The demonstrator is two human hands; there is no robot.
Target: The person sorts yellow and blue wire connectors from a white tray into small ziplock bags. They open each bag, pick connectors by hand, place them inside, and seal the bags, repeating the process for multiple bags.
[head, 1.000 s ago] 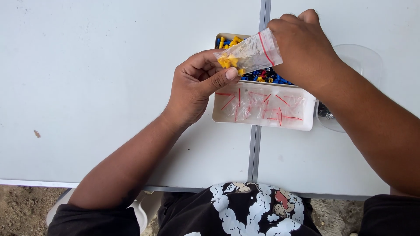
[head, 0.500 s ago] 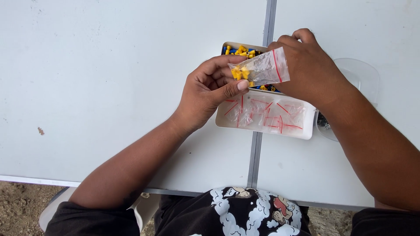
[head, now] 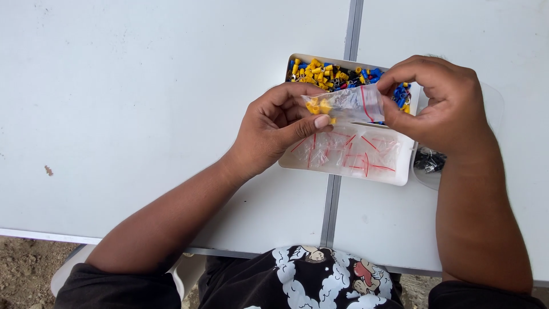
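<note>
left hand point(head: 273, 127) pinched the yellow-connector end of the small zip bag point(head: 343, 106) | right hand point(head: 439, 103) gripped its red-striped end, right above the white tray point(head: 407, 167) | imo best kept level so nothing spilled, fingers off the seal

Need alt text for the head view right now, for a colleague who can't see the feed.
Both hands hold one small clear zip bag with yellow pieces inside: the left hand pinches its filled end, the right hand its red-striped end. Beneath them on a white table sits a white tray with yellow and blue connectors and empty bags.
</note>
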